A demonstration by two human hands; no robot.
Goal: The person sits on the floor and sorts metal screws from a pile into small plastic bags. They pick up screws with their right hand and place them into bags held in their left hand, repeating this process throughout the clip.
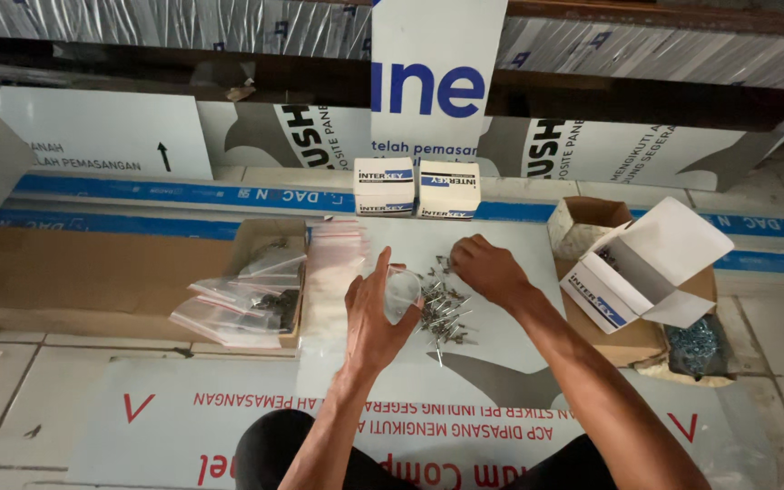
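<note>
A: What is hard to make out?

B: The heap of small grey metal screws (444,313) on the white panel on the floor (501,349); single screws blur together, pointing every way, no shared long axis. The right hand (487,269) covers the heap's far edge, so whether its fingers pinch anything I cannot tell.

A: And the left hand (376,318)?

B: Just left of the heap, fingers curled round a small clear plastic bag (402,292), held upright, its mouth toward the heap.

A: What else lies around the heap?

B: Left, a pile of clear bags (238,308) on brown cardboard (93,272). Behind, two small white boxes (416,187). Right, an opened white box (641,263), its contents hidden.
</note>
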